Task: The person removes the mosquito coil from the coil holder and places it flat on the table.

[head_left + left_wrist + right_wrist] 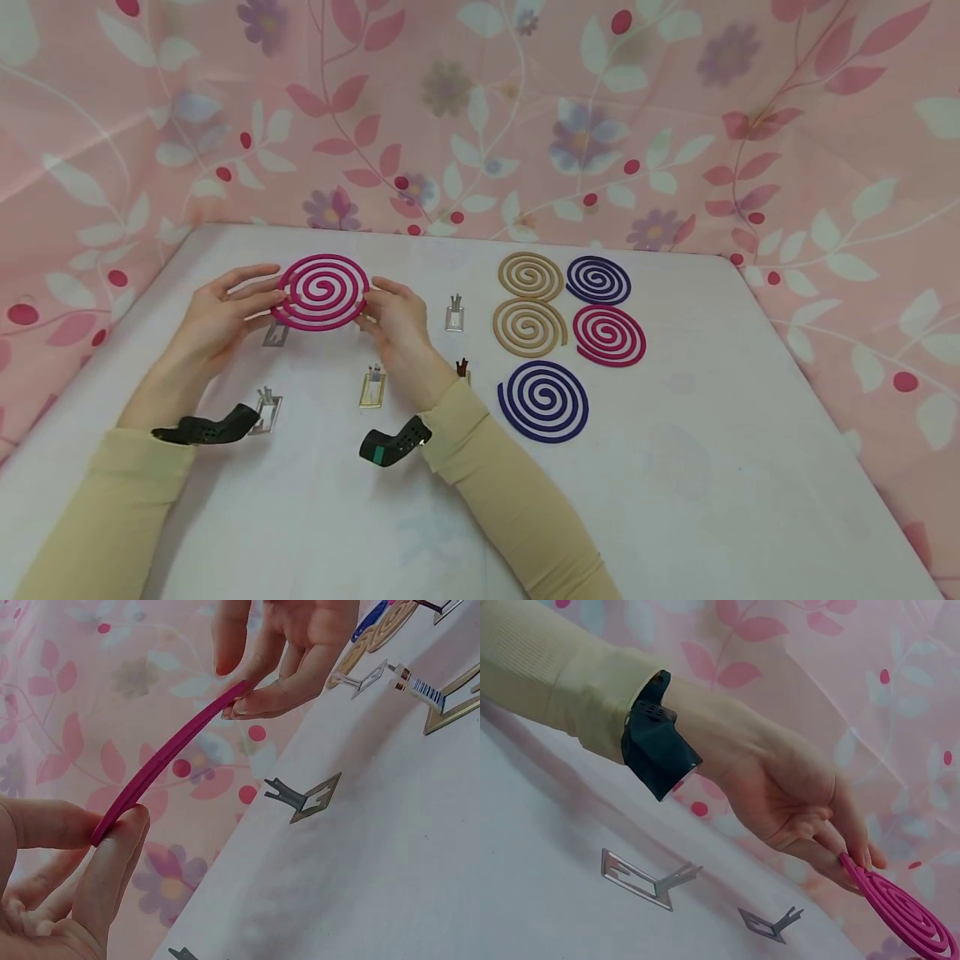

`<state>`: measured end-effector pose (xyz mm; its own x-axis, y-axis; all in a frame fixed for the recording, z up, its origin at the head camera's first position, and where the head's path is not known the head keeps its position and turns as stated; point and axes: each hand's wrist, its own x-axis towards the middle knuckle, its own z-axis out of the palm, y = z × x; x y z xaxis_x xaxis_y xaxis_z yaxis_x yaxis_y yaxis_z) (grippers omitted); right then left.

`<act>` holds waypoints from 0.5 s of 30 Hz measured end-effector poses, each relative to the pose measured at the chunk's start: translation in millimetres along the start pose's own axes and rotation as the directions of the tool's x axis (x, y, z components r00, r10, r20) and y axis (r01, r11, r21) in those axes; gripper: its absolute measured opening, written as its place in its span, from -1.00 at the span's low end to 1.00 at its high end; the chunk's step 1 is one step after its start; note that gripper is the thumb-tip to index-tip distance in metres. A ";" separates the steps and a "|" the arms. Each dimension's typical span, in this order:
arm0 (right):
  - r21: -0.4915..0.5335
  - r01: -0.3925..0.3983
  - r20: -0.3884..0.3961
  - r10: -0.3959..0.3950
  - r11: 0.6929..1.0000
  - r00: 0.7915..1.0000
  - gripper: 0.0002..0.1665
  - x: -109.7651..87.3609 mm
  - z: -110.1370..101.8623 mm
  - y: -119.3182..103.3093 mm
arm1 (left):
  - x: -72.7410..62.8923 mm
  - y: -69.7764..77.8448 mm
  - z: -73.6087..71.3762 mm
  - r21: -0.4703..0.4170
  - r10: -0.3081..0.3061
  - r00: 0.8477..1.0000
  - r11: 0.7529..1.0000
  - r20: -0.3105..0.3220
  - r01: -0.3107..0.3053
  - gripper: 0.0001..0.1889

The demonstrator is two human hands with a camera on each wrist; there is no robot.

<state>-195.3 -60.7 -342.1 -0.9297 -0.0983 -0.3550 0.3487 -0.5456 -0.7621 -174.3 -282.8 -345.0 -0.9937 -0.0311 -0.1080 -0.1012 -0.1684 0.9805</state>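
A magenta mosquito coil (323,290) is held up above the left part of the table, between my two hands. My left hand (213,317) pinches its left edge between thumb and fingers. On the opposite edge, my right hand (403,323) grips with thumb and fingertips. Seen nearly edge-on in the left wrist view, the coil (161,763) bows slightly between the hands. Below it, small metal coil stands stand on the table, among them a silver one (265,411) and a gold-coloured one (376,375). The right wrist view shows its spiral (904,911) beyond my fingers.
Right of my right hand lie two tan coils (528,325), two dark blue coils (545,397) and another magenta coil (608,335). Another silver stand (456,303) is near them; a dark red-brown stand (462,367) is partly hidden by my right arm. Floral cloth (480,125) hangs behind the white table (712,500).
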 end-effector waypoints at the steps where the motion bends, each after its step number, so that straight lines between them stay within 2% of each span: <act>1: 0.002 0.002 -0.010 -0.002 1.000 1.000 -0.70 0.9 -0.5 -0.5 | -0.1 0.0 1.9 -0.001 -0.002 1.000 1.000 0.000 0.002 -0.48; 6: -0.013 0.015 -0.058 -0.015 1.000 0.998 -0.72 4.1 -3.5 -4.6 | -1.7 -0.1 11.4 -0.008 0.004 1.000 1.000 -0.014 -0.004 -0.41; 15: -0.020 0.016 -0.076 -0.017 1.000 0.997 -0.75 6.1 -8.3 -13.8 | -5.1 -2.0 27.2 -0.018 0.021 0.998 1.000 -0.053 -0.022 -0.45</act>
<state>-204.8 -46.8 -338.2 -0.9239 -0.0255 -0.3818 0.3362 -0.5305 -0.7782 -170.4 -255.6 -341.9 -0.9916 -0.0866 -0.0963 -0.0789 -0.1857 0.9794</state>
